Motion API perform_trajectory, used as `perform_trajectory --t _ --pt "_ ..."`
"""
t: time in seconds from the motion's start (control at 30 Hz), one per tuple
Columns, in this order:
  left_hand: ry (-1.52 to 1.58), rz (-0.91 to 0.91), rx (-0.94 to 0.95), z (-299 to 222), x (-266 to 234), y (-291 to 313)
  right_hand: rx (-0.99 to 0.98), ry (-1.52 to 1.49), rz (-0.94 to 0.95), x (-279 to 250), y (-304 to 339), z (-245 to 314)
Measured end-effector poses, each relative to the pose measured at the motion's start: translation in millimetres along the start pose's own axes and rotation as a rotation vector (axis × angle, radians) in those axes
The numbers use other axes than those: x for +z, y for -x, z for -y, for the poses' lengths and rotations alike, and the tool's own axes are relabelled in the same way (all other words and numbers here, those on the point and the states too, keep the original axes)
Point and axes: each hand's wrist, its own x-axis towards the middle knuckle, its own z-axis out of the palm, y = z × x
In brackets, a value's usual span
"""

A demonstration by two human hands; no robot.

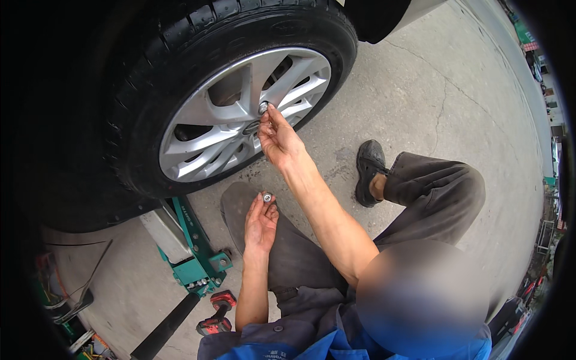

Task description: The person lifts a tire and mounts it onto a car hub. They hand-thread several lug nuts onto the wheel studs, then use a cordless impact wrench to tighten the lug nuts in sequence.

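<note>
A silver alloy wheel (207,147) with a black tire (141,120) fills the upper left. My right hand (279,139) reaches up to the wheel near its centre, fingertips pinching a lug nut (263,108) at one of the bolt holes. How far the nut sits on its stud I cannot tell. Lower down, my left hand (260,227) is held palm up above my knee, apart from the wheel. Between its thumb and fingers is another lug nut (267,197), its round opening facing up.
Beside the tire stands a green floor jack (192,270) with a long black handle (165,327). A red and black cordless power tool (219,313) lies near my left forearm. My black shoe (370,171) rests on the cracked concrete floor (480,90). Cables and gear lie at the lower left.
</note>
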Motion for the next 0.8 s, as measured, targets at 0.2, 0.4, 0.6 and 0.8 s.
perform_trajectory --t 0.2,0.4,0.6,0.8 --pt "0.007 0.016 -0.014 4.4 4.0 -3.7 -0.361 0.392 -0.182 0.2 7.1 -18.7" --pt "-0.002 0.032 -0.031 9.5 9.8 -2.3 -0.949 0.905 -0.045 -10.2 14.8 -21.1" --pt "0.002 0.049 -0.046 9.5 7.0 0.7 -1.416 1.394 0.174 -23.2 8.1 -0.7" --pt "0.031 0.013 -0.037 5.8 0.3 4.9 -1.575 1.570 0.283 -20.6 -2.6 25.3"
